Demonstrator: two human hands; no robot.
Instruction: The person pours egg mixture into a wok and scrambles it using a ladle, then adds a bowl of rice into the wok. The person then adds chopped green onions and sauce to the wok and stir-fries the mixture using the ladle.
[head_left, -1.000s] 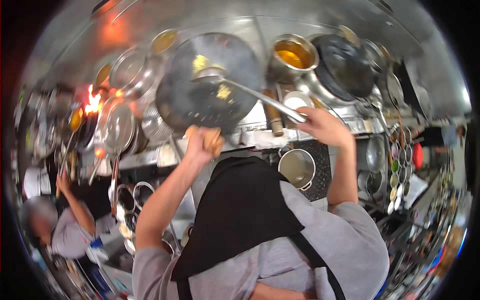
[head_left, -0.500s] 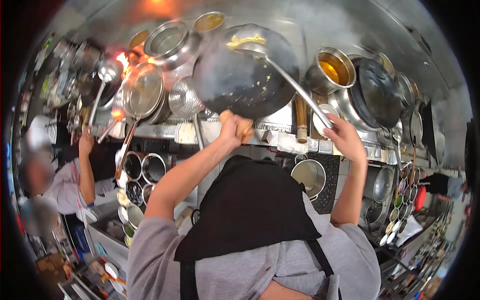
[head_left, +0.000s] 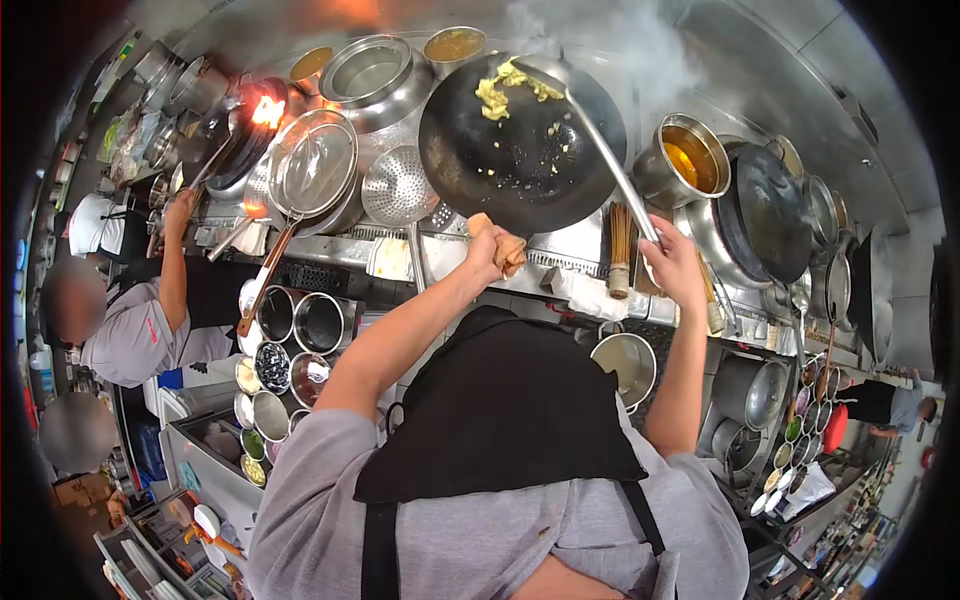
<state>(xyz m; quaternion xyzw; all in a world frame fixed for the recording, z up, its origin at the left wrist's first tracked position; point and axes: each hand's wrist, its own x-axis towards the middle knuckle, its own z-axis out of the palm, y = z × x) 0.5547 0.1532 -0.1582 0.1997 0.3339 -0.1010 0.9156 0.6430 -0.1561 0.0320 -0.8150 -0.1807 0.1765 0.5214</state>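
Observation:
A large black wok point(head_left: 490, 165) is in front of me, tilted on the stove. My left hand point(head_left: 484, 252) is closed around a folded tan cloth point(head_left: 511, 256) at the wok's near edge; the handle itself is hidden. My right hand point(head_left: 674, 264) grips the end of a long metal ladle point(head_left: 612, 165). The ladle's bowl rests at the wok's far side, beside yellow clumps that look like cooked egg point(head_left: 493, 98). Small pale bits are scattered over the wok's black surface.
Left of the wok are a perforated skimmer point(head_left: 394, 186), a mesh strainer point(head_left: 313, 172) and a metal pot point(head_left: 385, 85). A pot of orange liquid point(head_left: 692, 160) and a bamboo brush point(head_left: 619, 255) stand right. A co-worker point(head_left: 150, 330) works near a flame point(head_left: 268, 111).
The yellow clumps have spread out from under the ladle. The ladle's bowl has turned and shifted along the wok's far side. Steam now rises behind the wok; the whole view has shifted slightly.

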